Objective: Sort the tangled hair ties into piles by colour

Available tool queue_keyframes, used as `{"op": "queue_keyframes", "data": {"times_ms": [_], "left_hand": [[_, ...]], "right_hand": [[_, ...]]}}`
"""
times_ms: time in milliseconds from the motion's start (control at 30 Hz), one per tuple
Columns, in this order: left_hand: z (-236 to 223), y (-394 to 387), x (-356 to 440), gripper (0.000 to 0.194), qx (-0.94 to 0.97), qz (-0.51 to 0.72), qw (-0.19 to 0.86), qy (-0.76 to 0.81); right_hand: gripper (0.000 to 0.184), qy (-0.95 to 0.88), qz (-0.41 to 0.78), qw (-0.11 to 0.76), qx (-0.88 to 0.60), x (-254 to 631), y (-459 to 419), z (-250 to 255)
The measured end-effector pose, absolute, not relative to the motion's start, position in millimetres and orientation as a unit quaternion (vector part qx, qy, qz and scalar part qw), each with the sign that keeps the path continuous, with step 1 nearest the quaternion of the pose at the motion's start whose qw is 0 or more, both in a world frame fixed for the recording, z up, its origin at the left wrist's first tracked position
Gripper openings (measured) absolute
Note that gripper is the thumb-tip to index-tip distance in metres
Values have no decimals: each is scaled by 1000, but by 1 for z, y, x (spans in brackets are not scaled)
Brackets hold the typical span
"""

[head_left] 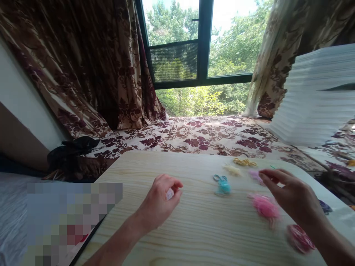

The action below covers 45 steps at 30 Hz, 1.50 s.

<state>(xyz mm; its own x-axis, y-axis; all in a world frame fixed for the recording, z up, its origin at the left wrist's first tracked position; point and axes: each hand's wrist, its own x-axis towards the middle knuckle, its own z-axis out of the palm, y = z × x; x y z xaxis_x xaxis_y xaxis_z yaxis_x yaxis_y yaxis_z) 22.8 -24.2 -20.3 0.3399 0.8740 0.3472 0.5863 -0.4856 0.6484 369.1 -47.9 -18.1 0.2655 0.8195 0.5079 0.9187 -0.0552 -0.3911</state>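
Observation:
My left hand (pixel 164 199) hovers over the left-middle of the light wooden table (pixel 133 173), its fingers curled round a small pale lilac thing (pixel 169 194) too unclear to name. At the right, my right hand (pixel 290 190) has its thumb and fingers bent together beside a lilac pile of bands (pixel 255 176); whether anything is pinched there is hidden. Between the hands lies a teal bundle of bands (pixel 222 184) with ring-like loops. Under my right hand are a blurred pink bundle (pixel 265 207) and a crimson bundle (pixel 301 238).
Yellow bands (pixel 244 162) and a cream pile (pixel 232 170) lie towards the table's far edge. A dark purple bundle (pixel 325 207) sits at the right. Beyond is a flower-patterned cloth (pixel 194 135) below the window. A white ridged sheet (pixel 313 99) stands at the right.

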Motion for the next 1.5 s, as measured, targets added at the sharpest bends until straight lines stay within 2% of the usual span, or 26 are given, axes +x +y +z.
{"op": "queue_keyframes", "data": {"times_ms": [267, 433, 667, 833, 967, 1200, 1500], "left_hand": [[-23, -17, 17, 12, 792, 342, 176, 474], [-24, -8, 10, 13, 786, 339, 158, 492], [-21, -2, 3, 13, 780, 315, 125, 527], [-23, 2, -2, 15, 813, 269, 97, 508], [-27, 4, -4, 17, 829, 247, 69, 497], [-32, 2, 0, 24, 839, 223, 43, 494], [-29, -1, 0, 15, 849, 210, 69, 479]], "right_hand": [[29, -536, -98, 244, -802, 391, -48, -23], [29, -542, -98, 235, -801, 390, -50, -18], [39, -646, -61, 309, -696, 333, -51, -17], [31, -762, 13, 325, -561, 276, -63, -37], [27, -806, 76, 286, -512, 255, -71, -45], [30, -815, 128, 232, -515, 251, -71, -41], [33, -821, 113, 217, -516, 248, -73, -35]]}}
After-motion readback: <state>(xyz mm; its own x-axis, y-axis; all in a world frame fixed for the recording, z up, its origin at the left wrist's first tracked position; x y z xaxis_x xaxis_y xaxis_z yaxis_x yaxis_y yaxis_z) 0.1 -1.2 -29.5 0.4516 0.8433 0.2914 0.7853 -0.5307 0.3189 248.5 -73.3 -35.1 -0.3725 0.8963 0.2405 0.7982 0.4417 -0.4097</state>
